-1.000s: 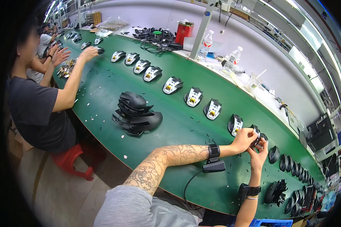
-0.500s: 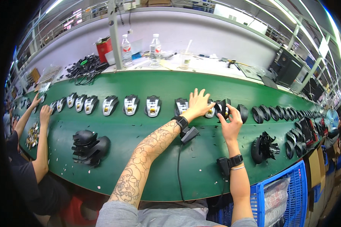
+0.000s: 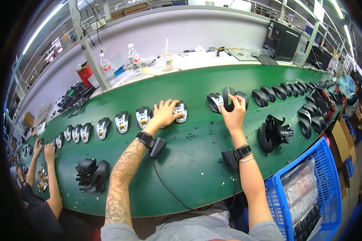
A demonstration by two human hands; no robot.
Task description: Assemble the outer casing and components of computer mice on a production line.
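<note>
Moved apart: left hand point(image 3: 164, 115) splayed at mouse point(image 3: 182, 109), right hand point(image 3: 234, 116) pinching shell point(image 3: 225, 94); bottle point(image 3: 134, 60) labelled.

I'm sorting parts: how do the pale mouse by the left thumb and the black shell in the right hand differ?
The pale mouse shows a white top; the black shell looks dark all over. The mouse lies flat; the shell is tipped up in the right hand. Both include black.

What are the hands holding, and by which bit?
The right hand pinches a black curved shell, seemingly by its lower part. Whether the left hand grips anything, I can't tell.
</note>
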